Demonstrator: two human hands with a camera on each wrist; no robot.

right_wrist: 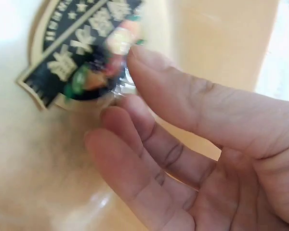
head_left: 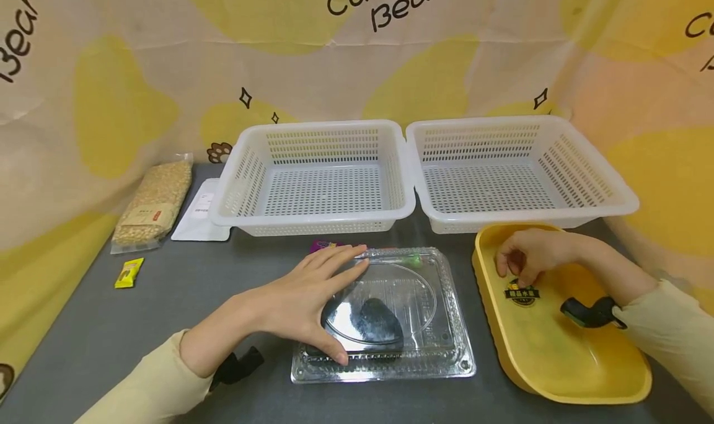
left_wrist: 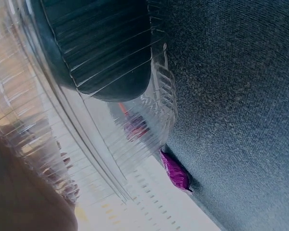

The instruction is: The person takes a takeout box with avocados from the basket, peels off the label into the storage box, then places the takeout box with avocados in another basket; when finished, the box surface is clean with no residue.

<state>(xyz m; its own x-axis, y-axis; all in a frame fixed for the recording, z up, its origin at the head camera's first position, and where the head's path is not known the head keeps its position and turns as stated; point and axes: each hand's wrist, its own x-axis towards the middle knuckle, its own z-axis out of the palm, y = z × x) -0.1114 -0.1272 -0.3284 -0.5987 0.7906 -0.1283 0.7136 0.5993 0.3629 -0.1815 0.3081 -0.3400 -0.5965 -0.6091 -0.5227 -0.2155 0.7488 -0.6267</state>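
Clear plastic clamshell box [head_left: 390, 325] sits right in front of the two white baskets [head_left: 318, 182], and the left hand [head_left: 301, 303] lies flat and open across its lid, probably just pinning it down so it doesn't slide, with a dark lump showing inside. Right of the box, the right hand [head_left: 527, 256] reaches into the yellow tray [head_left: 563, 362] and pinches a small wrapped candy [right_wrist: 98, 72] over a black label with Chinese characters I can't read. Backdrop says "Cute Bear".
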